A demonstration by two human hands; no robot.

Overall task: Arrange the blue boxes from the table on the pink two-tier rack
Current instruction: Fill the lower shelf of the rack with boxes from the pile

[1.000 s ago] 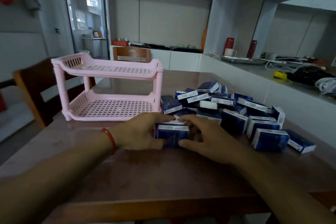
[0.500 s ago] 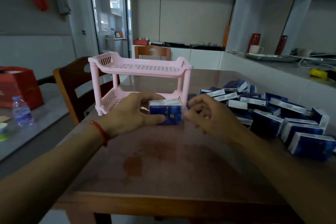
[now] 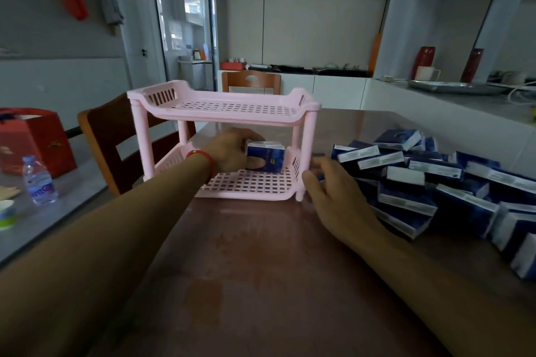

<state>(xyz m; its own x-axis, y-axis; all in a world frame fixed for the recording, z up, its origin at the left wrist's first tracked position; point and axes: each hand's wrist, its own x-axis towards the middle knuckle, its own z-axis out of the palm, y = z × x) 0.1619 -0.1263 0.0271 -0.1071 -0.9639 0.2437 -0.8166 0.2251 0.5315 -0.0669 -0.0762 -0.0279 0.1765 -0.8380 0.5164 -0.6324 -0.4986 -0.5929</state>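
The left hand (image 3: 232,151) gripped a blue box (image 3: 266,156), thumb on its front face and fingers wrapped behind, holding it inside the lower tier of the pink rack (image 3: 223,113), near the right end wall; whether it touched the slotted floor I cannot tell. The right hand (image 3: 333,191) lay open on the table (image 3: 261,269), holding nothing, fingertips just beside the rack's front right leg. A pile of boxes (image 3: 429,182) sat to its right. The top tier was bare.
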